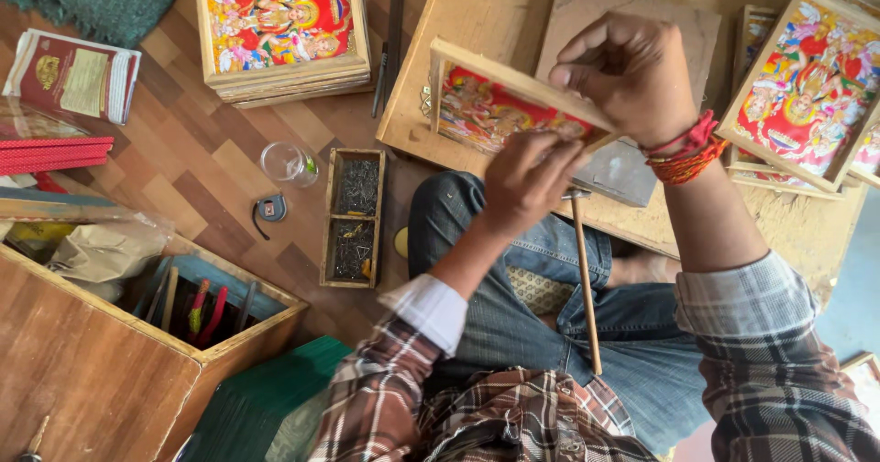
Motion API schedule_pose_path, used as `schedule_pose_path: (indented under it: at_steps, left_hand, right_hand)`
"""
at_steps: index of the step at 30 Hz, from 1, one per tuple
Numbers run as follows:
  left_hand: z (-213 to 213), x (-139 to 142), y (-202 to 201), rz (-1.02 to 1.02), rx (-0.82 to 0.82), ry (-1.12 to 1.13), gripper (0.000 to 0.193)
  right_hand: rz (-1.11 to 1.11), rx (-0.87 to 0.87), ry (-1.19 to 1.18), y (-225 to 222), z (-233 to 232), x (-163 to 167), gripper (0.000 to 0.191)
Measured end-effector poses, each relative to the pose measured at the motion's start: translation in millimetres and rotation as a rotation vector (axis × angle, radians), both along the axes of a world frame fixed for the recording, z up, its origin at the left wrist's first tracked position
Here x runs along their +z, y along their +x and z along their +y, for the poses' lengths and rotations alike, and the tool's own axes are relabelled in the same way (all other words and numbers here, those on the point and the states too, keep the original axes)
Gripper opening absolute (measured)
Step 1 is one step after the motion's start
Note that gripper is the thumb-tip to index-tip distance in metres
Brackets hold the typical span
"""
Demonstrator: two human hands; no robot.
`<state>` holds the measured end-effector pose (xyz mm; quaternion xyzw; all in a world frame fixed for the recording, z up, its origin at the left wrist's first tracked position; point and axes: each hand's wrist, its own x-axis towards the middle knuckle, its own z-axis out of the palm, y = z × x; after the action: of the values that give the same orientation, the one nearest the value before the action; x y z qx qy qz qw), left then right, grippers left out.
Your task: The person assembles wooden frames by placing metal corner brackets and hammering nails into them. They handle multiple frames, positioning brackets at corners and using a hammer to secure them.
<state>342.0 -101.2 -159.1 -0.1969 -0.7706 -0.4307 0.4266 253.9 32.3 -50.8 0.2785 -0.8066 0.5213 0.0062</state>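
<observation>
A low wooden surface lies ahead of the seated person's knees, with a grey slab on it. At its near edge a framed picture stands tilted on its side, colourful print facing the person. The right hand is closed over the frame's upper right corner. The left hand is closed at the frame's lower edge; a hammer hangs just below it, but whether the hand grips it I cannot tell. A stack of framed pictures lies on the floor to the left, another at right. Near the left knee sits a small nail tray, a glass beside it.
</observation>
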Motion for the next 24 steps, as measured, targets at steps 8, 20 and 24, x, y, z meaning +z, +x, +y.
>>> schedule_pose_path:
  at_steps: [8,20,24]
  left_hand:
    - [-93,42,-43,0.071,0.026,-0.356,0.03]
    - [-90,42,-55,0.186,0.079,-0.28,0.012]
    - [-87,38,-59,0.225,0.122,-0.281,0.013]
  right_hand:
    - [0.144,0.11,0.069,10,-5,9,0.01]
    - [0.395,-0.014,0.372,7,-31,5,0.03]
    - [0.56,-0.08,0.446,7,-34,-5,0.035]
